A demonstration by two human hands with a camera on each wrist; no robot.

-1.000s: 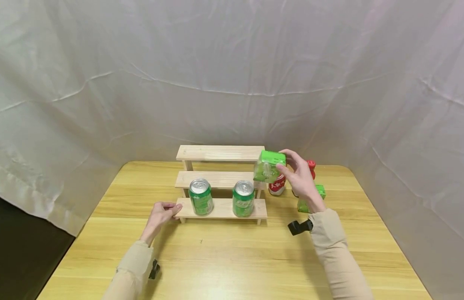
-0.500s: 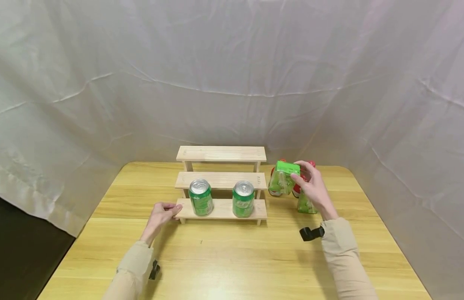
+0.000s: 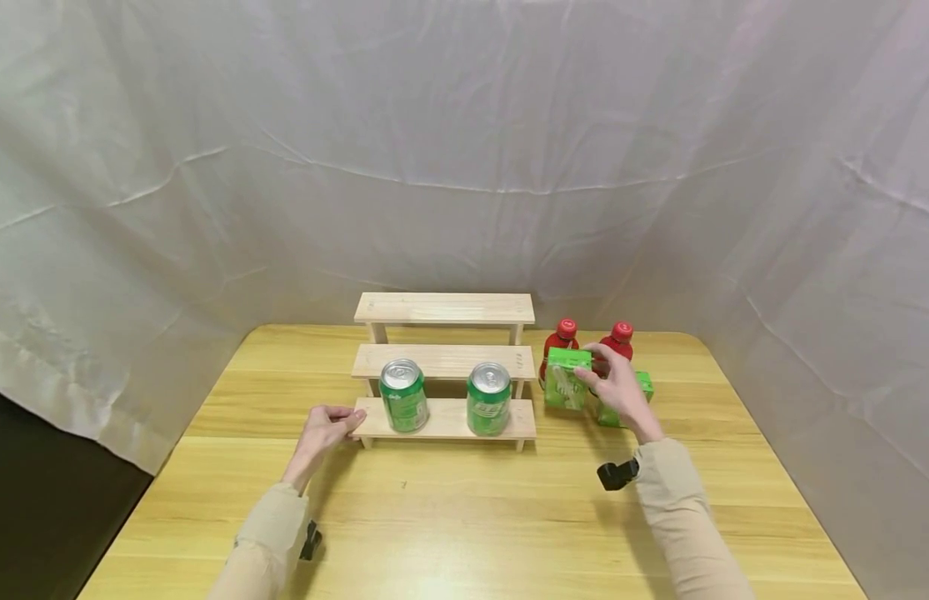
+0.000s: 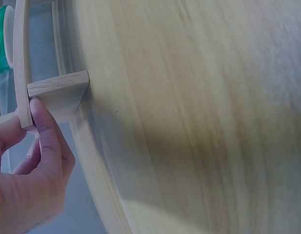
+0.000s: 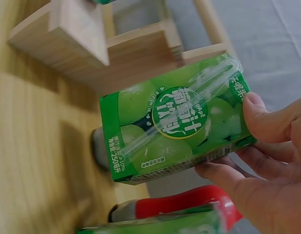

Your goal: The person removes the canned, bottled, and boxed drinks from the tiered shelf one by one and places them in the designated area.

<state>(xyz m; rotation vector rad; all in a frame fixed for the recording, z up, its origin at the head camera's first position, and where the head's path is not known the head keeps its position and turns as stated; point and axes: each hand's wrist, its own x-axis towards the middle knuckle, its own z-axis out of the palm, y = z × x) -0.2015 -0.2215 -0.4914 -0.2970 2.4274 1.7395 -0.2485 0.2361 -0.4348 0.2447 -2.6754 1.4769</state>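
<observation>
My right hand (image 3: 617,385) grips a green grape juice carton (image 5: 175,117) by its upper end, between thumb and fingers. In the head view the carton (image 3: 567,379) is upright, to the right of a three-tier wooden stand (image 3: 442,360) and in front of a red-capped bottle (image 3: 560,342). The right wrist view shows a straw in clear wrap across its face. My left hand (image 3: 323,437) pinches the left end of the stand's lowest board (image 4: 21,63). Two green drink cans (image 3: 404,398) (image 3: 489,400) stand on that board.
A second red-capped bottle (image 3: 620,340) stands behind my right hand, and another green carton (image 3: 612,414) is partly hidden by it. The wooden table (image 3: 449,517) extends in front of the stand. A pale curtain (image 3: 464,167) hangs behind and at the sides.
My right hand has carried the carton right and down, away from the stand's middle tier to beside the stand. My left hand stays at the lowest board.
</observation>
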